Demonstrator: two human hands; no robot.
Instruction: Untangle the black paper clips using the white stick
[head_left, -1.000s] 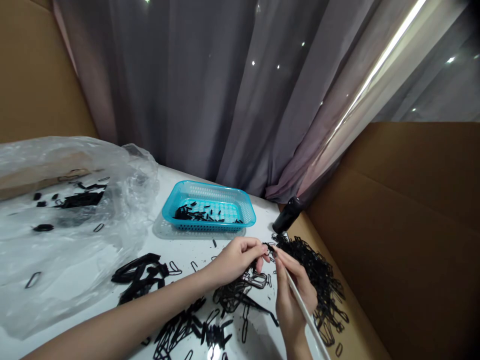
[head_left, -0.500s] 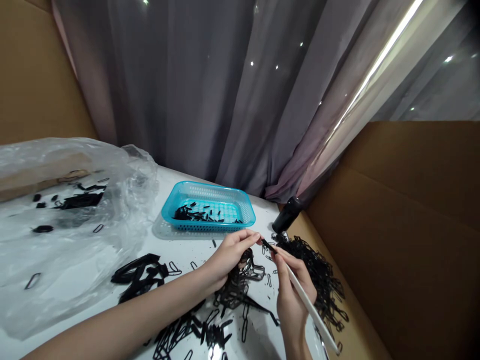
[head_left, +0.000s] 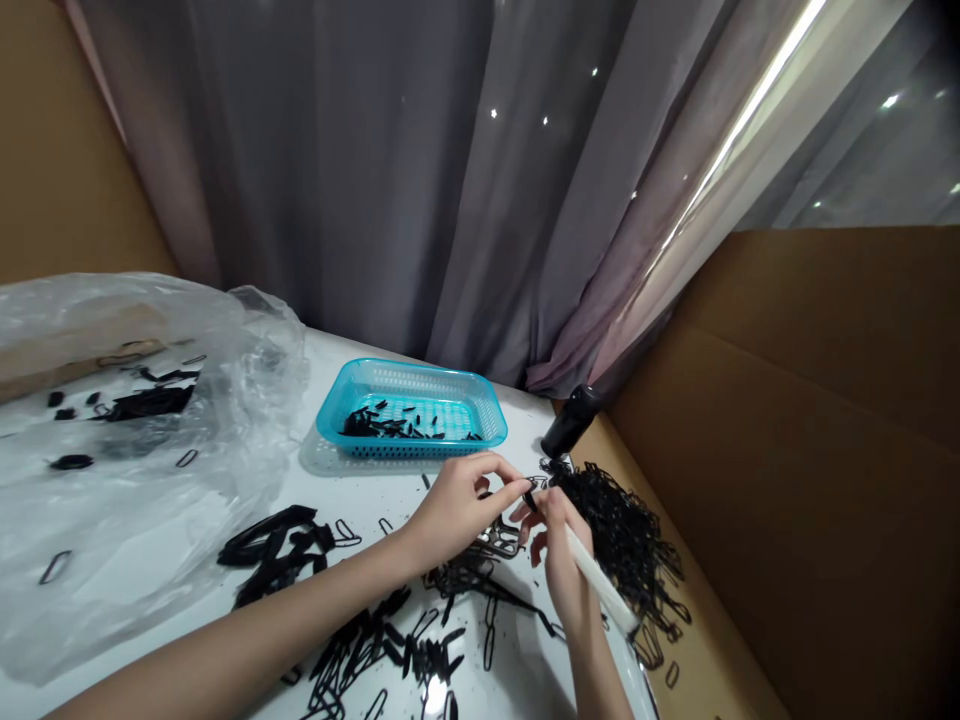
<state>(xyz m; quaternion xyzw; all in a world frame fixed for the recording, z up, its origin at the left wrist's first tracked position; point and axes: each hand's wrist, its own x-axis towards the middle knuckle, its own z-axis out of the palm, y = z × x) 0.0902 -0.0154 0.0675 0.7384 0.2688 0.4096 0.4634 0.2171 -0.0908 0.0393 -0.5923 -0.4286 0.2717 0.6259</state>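
My left hand (head_left: 461, 505) reaches in over the table, thumb and forefinger pinched on one end of a small black strip (head_left: 530, 497). My right hand (head_left: 564, 550) meets it there, closed round a long white handle (head_left: 604, 585) that slants down to the right; its working tip is hidden among the fingers. Below the hands lies a tangle of black loops and strips (head_left: 469, 580). Several short black pieces (head_left: 431, 655) are heaped nearer to me.
A blue basket (head_left: 495, 400) with small black pieces stands behind the hands. To its right are a black bottle (head_left: 571, 420) and a big pile of black loops (head_left: 619, 540). A clear plastic bag (head_left: 247, 400) covers the left side. Cardboard walls (head_left: 810, 420) flank the table.
My hands have drawn closer together over the black strip. My right hand has turned, and the white handle's outer end has shifted left and up. The view has moved slightly.
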